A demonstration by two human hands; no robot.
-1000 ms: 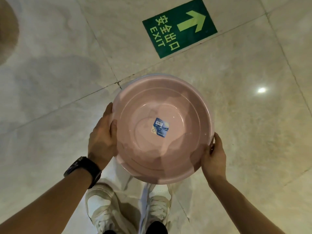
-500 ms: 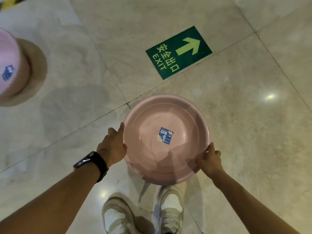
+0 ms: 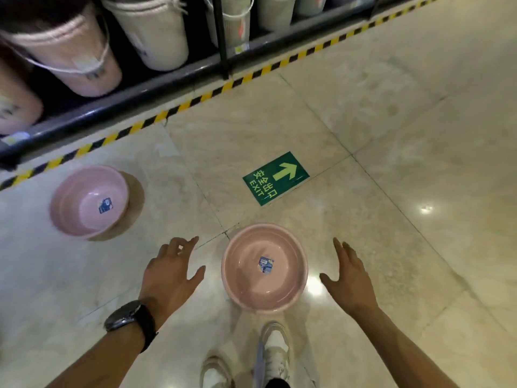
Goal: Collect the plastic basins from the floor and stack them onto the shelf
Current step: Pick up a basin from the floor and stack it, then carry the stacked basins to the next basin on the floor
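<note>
Now the pink basin (image 3: 246, 284) sits on the floor (image 3: 391, 130) between both hands, touching neither; left hand (image 3: 167, 273) at nine o'clock, right hand (image 3: 348, 278) at three, fingers (image 3: 339, 249) wide, empty. A second basin (image 3: 84, 217) sits at ten o'clock.

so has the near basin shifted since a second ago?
No, not noticeably: the near basin sits just this side of the EXIT sign, rim at the tile joint crossing; left hand and right hand have let go.

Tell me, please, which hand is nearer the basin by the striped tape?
Left. The left hand is right of that basin; the right hand lies beyond the second basin.
</note>
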